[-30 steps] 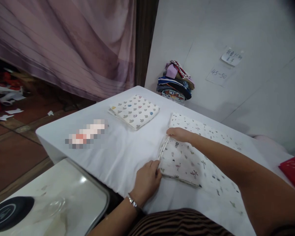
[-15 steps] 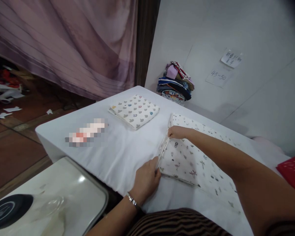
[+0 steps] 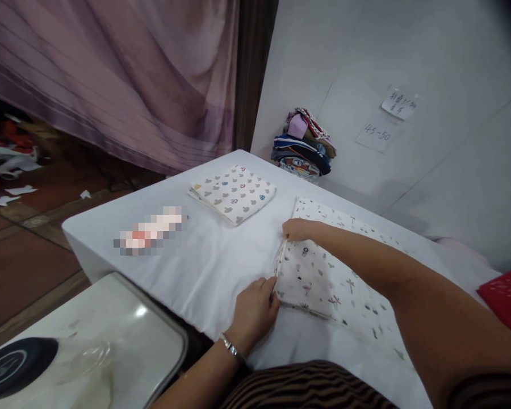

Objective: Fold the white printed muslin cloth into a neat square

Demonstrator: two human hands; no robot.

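A white cloth printed with small palm trees and other motifs (image 3: 323,278) lies folded in layers on the white-covered table (image 3: 221,261). My left hand (image 3: 258,307), with a silver bracelet at the wrist, pinches the near corner of its left edge. Farther up that same edge, the fingers of my right hand (image 3: 300,229) are closed on the cloth, and my right forearm crosses over it. Beyond my hands, a separate folded cloth with grey mouse-head shapes (image 3: 234,193) lies flat, touched by neither hand.
A blurred-out item (image 3: 151,230) lies at the table's left. A pale glossy surface (image 3: 123,318) with a black round object (image 3: 19,366) is at lower left. Folded fabrics (image 3: 302,145) are stacked by the wall. Something red (image 3: 505,301) is at the right edge; a pink curtain (image 3: 153,74) hangs behind.
My right hand has shifted slightly left along with the cloth's upper left edge. My left hand has barely moved and keeps its pinch.
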